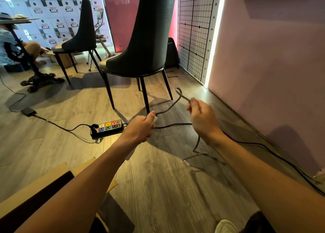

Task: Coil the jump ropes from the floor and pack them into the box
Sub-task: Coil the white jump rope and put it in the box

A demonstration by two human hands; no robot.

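A thin grey jump rope [173, 104] runs in a loop between my two hands, above the wooden floor. My left hand [140, 128] is closed around one end of it, where a pale handle tip shows at the thumb. My right hand [202, 119] pinches the rope further along, and the loop curls up past its fingers. From under the right hand the rest of the rope [197, 150] hangs down and trails blurred across the floor. The open cardboard box [44, 181] sits at the lower left, partly hidden behind my left forearm.
A dark chair [144, 44] stands just beyond my hands, a second chair [79, 34] further left. A power strip [107, 127] with black cables [263, 144] lies on the floor. The pink wall runs along the right. A person sits at the far left by a table base [38, 81].
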